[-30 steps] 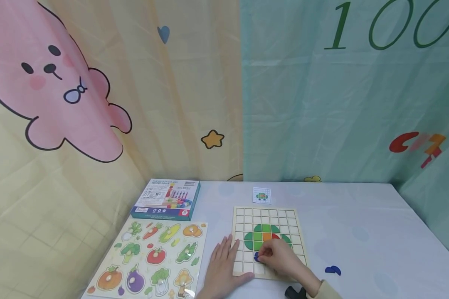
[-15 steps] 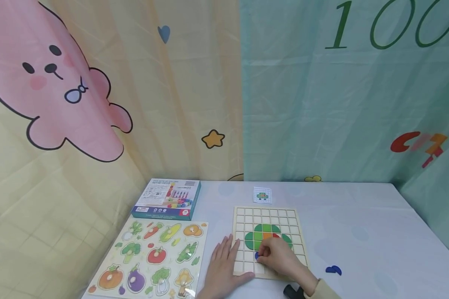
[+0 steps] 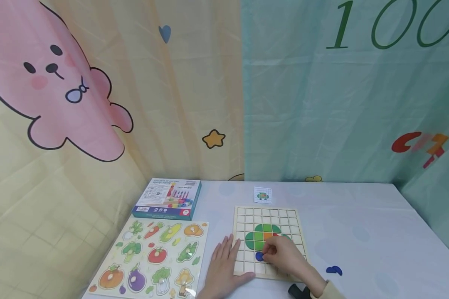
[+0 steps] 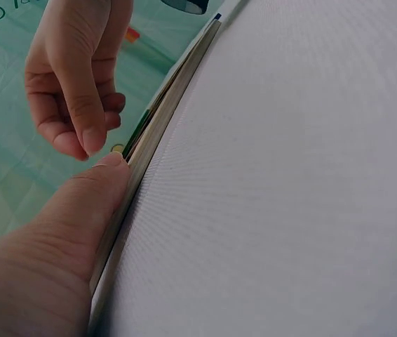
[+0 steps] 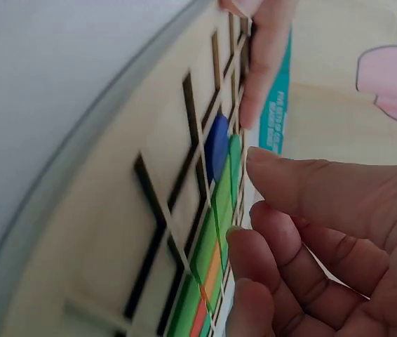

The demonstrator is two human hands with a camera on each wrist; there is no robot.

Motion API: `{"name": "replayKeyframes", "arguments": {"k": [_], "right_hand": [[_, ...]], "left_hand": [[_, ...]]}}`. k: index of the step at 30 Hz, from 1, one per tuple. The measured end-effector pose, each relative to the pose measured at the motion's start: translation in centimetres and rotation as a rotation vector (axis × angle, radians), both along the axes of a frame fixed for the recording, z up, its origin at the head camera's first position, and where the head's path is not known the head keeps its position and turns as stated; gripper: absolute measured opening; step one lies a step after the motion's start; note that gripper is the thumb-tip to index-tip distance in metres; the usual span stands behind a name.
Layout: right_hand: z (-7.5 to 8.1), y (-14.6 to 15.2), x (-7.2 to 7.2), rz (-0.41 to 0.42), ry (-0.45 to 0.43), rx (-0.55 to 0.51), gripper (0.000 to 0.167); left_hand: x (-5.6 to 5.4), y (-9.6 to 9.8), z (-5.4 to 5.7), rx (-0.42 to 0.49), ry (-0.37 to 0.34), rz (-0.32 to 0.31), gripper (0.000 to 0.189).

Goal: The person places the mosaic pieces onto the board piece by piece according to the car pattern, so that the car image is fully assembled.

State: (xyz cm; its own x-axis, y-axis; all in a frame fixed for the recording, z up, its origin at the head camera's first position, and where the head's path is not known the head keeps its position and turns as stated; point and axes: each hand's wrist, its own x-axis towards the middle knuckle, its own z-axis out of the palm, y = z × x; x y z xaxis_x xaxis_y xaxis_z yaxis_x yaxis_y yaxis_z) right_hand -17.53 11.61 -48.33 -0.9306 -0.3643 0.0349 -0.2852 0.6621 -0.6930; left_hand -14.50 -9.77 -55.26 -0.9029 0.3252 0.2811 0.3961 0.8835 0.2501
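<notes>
A wooden grid board (image 3: 243, 211) lies on the table with green, orange and red pieces forming a shape in its cells. Below the light green pieces (image 3: 259, 236) sits a rounded blue piece (image 3: 259, 256), seen in the right wrist view as a blue shape (image 5: 217, 147) in a cell. My right hand (image 3: 282, 252) hovers beside it, thumb and bent fingers apart with nothing between them, covering part of the board. With fingers extended, my left hand (image 3: 224, 265) rests at the board's left side, its thumb (image 4: 79, 203) against the near edge.
Two half-round blue pieces (image 3: 334, 270) lie to the right of the board. Behind it is a small pattern card (image 3: 263, 195). A vegetable picture sheet (image 3: 149, 257) and a flat box (image 3: 167, 199) occupy the left side. A curtain (image 3: 314, 104) hangs behind the table.
My right hand has let go of the blue piece and shifted slightly right, so more of the piece shows in its cell. The left hand stays in place.
</notes>
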Motion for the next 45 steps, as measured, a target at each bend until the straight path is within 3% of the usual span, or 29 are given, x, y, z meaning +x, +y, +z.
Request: {"name": "replayKeyframes", "arguments": {"k": [8, 19, 25, 30, 33, 41, 45], "right_hand": [[1.0, 4.3, 0.9, -0.158, -0.029, 0.0, 0.014], [0.6, 12.2, 2.1, -0.317, -0.105, 0.149, 0.018], [-0.9, 15.5, 2.8, -0.298, -0.111, 0.222, 0.031], [-1.6, 16.3, 2.9, -0.317, -0.218, 0.189, 0.05], [-1.9, 16.2, 3.1, -0.346, -0.264, 0.163, 0.051], [-2.3, 15.8, 3.6, -0.355, -0.182, 0.107, 0.021], [-2.4, 15.5, 3.5, -0.363, -0.161, 0.103, 0.014]], "left_hand": [[-0.1, 0.1, -0.1, 0.015, -0.035, -0.001, 0.099], [-0.2, 0.1, -0.4, 0.034, -0.064, -0.013, 0.099], [-0.2, 0.1, -0.8, 0.029, -0.07, 0.003, 0.1], [-0.3, 0.0, -0.7, 0.021, -0.066, 0.011, 0.101], [-0.4, -0.1, -0.6, 0.016, -0.077, 0.006, 0.102], [-0.4, -0.1, -0.6, 0.008, -0.064, 0.001, 0.101], [-0.3, -0.1, -0.5, 0.006, -0.048, -0.002, 0.1]]}}
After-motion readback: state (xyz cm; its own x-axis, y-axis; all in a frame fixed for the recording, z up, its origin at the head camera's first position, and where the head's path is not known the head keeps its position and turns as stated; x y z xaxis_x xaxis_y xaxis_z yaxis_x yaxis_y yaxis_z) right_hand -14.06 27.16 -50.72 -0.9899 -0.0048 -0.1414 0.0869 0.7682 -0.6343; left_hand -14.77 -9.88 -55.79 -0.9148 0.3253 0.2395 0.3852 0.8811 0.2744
